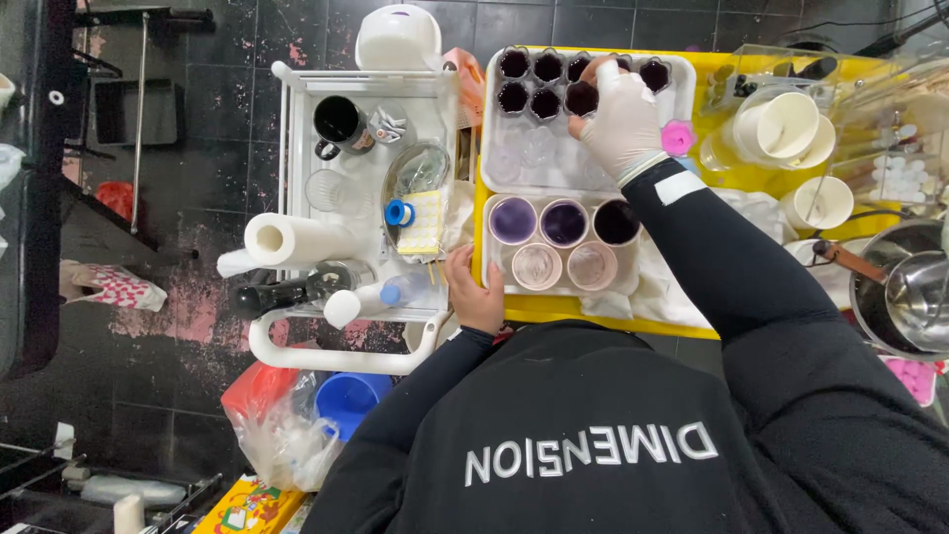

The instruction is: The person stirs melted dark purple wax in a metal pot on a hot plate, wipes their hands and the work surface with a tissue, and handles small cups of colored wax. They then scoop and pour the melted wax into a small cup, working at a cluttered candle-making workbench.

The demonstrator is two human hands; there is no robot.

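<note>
Nearest the body, the bare left hand sits at the near left corner of a white tray that lies on the yellow table. Its fingers are curled and the thumb lies against the tray's rim, but whether it truly grips the rim or only rests there cannot be told. In this tray stand five round cups: two pale pinkish ones in the near row and, behind them, two purple cups and a very dark one. A crumpled white cloth lies under the tray's right end. Farther out, just beyond, lies a second white tray with rows of small cups filled with dark liquid – the near part of it holds clear, empty-looking moulds (hard to make out). The right hand, in a white glove and reaching out from a black sleeve, is over this far tray, its thumb and fingers closed around one dark cup in the second row, which still stands in the tray. A pink flower-shaped piece lies just beside the wrist. To the left stands a white cart – it carries a paper towel roll and a black mug. To the right are stacked white paper cups and a metal pot.
</note>
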